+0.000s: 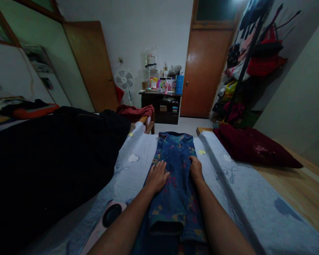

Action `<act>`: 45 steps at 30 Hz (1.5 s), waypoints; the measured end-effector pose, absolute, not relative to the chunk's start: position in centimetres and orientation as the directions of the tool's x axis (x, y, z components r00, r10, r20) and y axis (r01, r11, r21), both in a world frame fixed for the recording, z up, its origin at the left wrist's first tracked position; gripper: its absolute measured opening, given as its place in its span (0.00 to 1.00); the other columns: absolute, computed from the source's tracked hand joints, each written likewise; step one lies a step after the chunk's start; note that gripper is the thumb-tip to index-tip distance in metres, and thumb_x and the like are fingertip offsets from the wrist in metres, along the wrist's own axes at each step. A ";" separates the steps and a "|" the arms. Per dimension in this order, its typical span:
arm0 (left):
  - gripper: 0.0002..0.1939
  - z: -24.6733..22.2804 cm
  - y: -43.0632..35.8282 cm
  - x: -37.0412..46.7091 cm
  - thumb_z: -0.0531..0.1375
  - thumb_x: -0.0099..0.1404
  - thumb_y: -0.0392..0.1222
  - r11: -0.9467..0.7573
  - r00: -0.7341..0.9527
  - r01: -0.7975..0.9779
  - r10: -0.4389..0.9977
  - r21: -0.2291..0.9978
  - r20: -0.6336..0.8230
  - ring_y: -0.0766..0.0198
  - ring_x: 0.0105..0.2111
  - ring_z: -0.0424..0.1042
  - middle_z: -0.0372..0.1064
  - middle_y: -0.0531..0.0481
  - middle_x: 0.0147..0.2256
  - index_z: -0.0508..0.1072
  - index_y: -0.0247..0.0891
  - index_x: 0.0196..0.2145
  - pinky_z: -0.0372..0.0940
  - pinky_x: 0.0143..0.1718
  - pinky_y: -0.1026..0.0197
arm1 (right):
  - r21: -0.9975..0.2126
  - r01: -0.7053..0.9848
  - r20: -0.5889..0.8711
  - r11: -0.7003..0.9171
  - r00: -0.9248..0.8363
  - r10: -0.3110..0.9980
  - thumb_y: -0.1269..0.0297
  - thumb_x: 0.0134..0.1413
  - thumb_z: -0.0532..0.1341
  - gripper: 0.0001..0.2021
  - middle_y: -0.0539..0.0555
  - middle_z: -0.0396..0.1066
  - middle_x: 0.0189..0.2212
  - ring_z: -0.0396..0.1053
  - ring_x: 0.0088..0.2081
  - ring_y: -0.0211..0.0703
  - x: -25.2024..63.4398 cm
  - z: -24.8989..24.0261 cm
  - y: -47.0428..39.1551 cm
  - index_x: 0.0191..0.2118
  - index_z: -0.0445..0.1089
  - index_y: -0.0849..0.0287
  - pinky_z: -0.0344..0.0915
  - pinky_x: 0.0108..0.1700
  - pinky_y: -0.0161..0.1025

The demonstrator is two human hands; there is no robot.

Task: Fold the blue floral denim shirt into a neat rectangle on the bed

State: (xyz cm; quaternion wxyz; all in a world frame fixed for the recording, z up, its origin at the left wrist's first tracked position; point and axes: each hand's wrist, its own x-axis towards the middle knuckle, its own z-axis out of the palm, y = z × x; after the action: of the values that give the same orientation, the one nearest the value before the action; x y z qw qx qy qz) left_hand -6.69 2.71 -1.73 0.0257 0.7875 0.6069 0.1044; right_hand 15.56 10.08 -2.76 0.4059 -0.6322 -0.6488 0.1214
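A dark blue garment with a multicoloured floral print (174, 180) lies lengthwise in front of me, folded into a narrow strip. One of its cuffs or leg openings faces me at the near end; whether it is a top or trousers I cannot tell. My left hand (157, 176) rests flat on the garment's left side, fingers stretched out. On the opposite edge, my right hand (195, 168) pinches the fabric between curled fingers and thumb. Under the garment is a pale blue patterned bed sheet (133, 177).
A large black cloth (55, 159) covers the left side. Near my left forearm lies a pink object with a black disc (111, 215). A dark red cushion (257, 147) sits at right. Beyond the bed stand a fan (124, 80), a dark cabinet (161, 108) and a wooden door (206, 71).
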 end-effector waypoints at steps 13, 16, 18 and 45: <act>0.19 1.0 6.9 -5.8 0.48 0.70 0.39 -0.195 0.149 0.930 0.975 0.312 0.166 0.57 0.60 0.62 0.66 0.42 0.58 0.68 0.35 0.55 0.56 0.61 0.54 | -0.719 0.687 0.230 0.103 0.096 0.969 0.60 0.48 0.58 0.15 0.57 0.77 0.38 0.72 0.40 0.49 15.8 -1.7 10.3 0.39 0.77 0.59 0.64 0.42 0.38; 0.21 0.2 8.9 -5.3 0.47 0.72 0.39 -0.220 0.180 0.923 0.972 0.317 0.151 0.58 0.64 0.56 0.59 0.43 0.63 0.64 0.34 0.59 0.50 0.65 0.54 | -0.700 0.702 0.179 0.129 -0.002 0.984 0.61 0.46 0.60 0.12 0.55 0.78 0.35 0.73 0.38 0.48 16.0 -0.9 10.6 0.34 0.78 0.57 0.64 0.40 0.37; 0.22 -0.7 9.7 -5.4 0.45 0.73 0.41 -0.226 0.192 0.926 0.972 0.303 0.137 0.59 0.64 0.55 0.58 0.44 0.63 0.62 0.35 0.61 0.49 0.65 0.54 | -0.695 0.705 0.167 0.141 -0.032 0.985 0.60 0.46 0.60 0.11 0.54 0.78 0.33 0.74 0.37 0.48 16.0 -0.6 10.7 0.33 0.78 0.56 0.64 0.39 0.36; 0.29 -1.3 9.6 -5.7 0.43 0.73 0.49 -0.209 0.196 0.957 0.977 0.199 0.084 0.56 0.67 0.47 0.49 0.43 0.67 0.52 0.36 0.67 0.46 0.66 0.49 | -0.864 0.495 0.198 0.086 0.178 0.964 0.54 0.46 0.57 0.17 0.55 0.78 0.35 0.73 0.37 0.50 15.5 -1.2 10.0 0.35 0.78 0.57 0.66 0.40 0.41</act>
State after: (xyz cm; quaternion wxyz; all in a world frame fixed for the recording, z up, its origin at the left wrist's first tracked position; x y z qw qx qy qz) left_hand -5.71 9.57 -1.30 0.0509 0.7717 0.6267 0.0957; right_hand 15.53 9.99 -1.16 0.4477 -0.6233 -0.5853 0.2617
